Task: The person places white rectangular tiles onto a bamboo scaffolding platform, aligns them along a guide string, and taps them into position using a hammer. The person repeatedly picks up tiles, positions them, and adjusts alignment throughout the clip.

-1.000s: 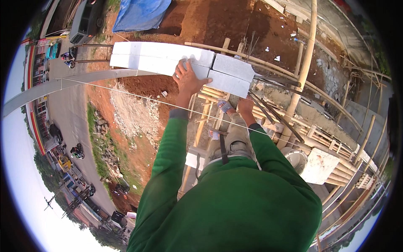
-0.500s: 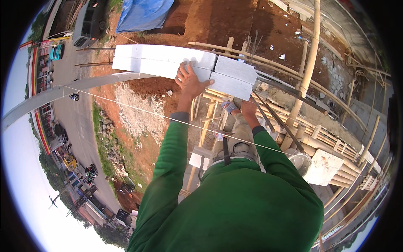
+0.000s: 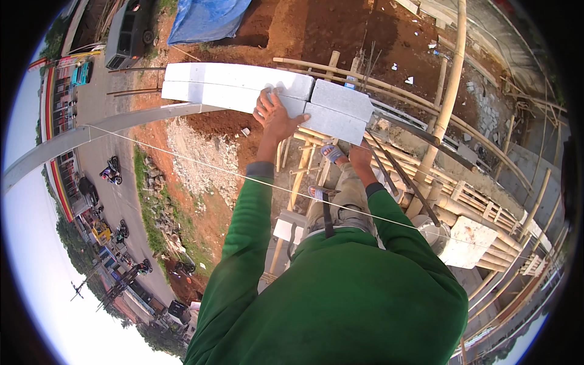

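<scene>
Pale concrete blocks form a narrow wall top, with a long white row (image 3: pixel 213 91) to the left and two greyer blocks, a far block (image 3: pixel 342 99) and a near block (image 3: pixel 334 123), to the right. A thin dark joint parts the two groups. My left hand (image 3: pixel 277 118) lies with spread fingers on the near side of the white row, its thumb reaching toward the near grey block. My right hand (image 3: pixel 361 157) is at that block's near right corner, slightly lower; its fingers are mostly hidden there. A taut string (image 3: pixel 243 164) crosses over both forearms.
Bamboo scaffolding (image 3: pixel 453 85) rises on the right, with dark metal bars (image 3: pixel 404 173) beside my right arm. A bucket (image 3: pixel 433 234) and a pale board (image 3: pixel 467 243) stand at right. My sandalled feet are on bamboo below. A road with motorcycles (image 3: pixel 112 171) runs at left.
Both hands and the blocks stay in the same places. On the road, motorcycles have shifted position. My view has moved very slightly.
</scene>
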`<state>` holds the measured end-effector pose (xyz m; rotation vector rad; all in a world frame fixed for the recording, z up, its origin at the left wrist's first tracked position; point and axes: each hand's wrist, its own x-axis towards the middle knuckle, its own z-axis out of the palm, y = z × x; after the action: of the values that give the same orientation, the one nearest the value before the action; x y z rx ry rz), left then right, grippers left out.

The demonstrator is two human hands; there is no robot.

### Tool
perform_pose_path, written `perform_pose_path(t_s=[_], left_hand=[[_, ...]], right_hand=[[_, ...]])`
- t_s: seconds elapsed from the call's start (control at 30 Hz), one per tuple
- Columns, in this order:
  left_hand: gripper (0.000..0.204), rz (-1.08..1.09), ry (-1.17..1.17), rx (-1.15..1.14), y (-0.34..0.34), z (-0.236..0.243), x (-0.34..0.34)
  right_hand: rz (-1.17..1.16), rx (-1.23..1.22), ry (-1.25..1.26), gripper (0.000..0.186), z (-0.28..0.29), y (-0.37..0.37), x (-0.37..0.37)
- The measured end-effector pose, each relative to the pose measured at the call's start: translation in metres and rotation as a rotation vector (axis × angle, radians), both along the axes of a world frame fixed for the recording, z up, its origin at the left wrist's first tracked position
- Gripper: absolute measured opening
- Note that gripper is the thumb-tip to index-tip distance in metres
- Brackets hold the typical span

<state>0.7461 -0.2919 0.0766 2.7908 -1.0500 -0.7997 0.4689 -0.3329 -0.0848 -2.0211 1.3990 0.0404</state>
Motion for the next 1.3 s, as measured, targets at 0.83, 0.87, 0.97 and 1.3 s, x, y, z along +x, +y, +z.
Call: perform_pose_path(t_s=[0.83,0.87,0.97,1.3], left_hand=[[0.128,-0.752,0.132,-0.261,-0.065,0.005,0.015],[0.129,-0.735,0.161,-0.262,-0.065,0.002,0.015],[0.127,-0.724,0.179,-0.325,-0.065,-0.008,0.017],[0.129,-0.734,0.156,-0.322,-0.065,-0.013,0.017]], right_hand=[[0.226,-0.127,-0.003,0.03,-0.058,0.002,-0.024],[0.255,-0.234,-0.054,0.03,-0.059,0.002,-0.024],[0.311,-0.308,0.038,0.031,-0.056,0.002,-0.024],[0.259,-0.17,0.001,0.028,-0.029,-0.003,-0.021]])
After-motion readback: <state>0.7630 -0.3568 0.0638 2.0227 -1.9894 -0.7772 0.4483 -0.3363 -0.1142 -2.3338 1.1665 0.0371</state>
